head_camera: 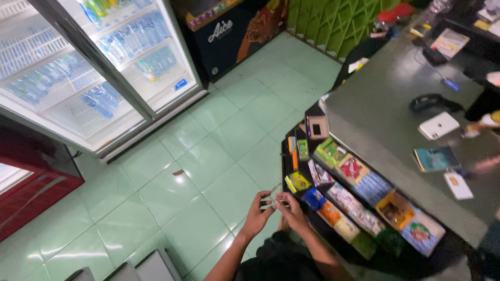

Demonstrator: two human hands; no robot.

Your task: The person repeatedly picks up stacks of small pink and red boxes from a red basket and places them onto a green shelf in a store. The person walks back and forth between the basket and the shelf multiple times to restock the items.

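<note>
Head view: left hand (259, 212) and right hand (289, 207) pinch one thin small item (276, 200) between fingertips, snack rack (359, 208) just right.

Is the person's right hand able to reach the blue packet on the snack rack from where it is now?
Probably yes: the right hand is just beside the blue packet on the rack's open front, with nothing between, though it pinches a small item with the left hand.

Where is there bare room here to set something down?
The grey counter is bare between the black card reader and the snack rack. The green tiled floor is open before the drinks fridge. The rack and the counter's far edge are crowded.
</note>
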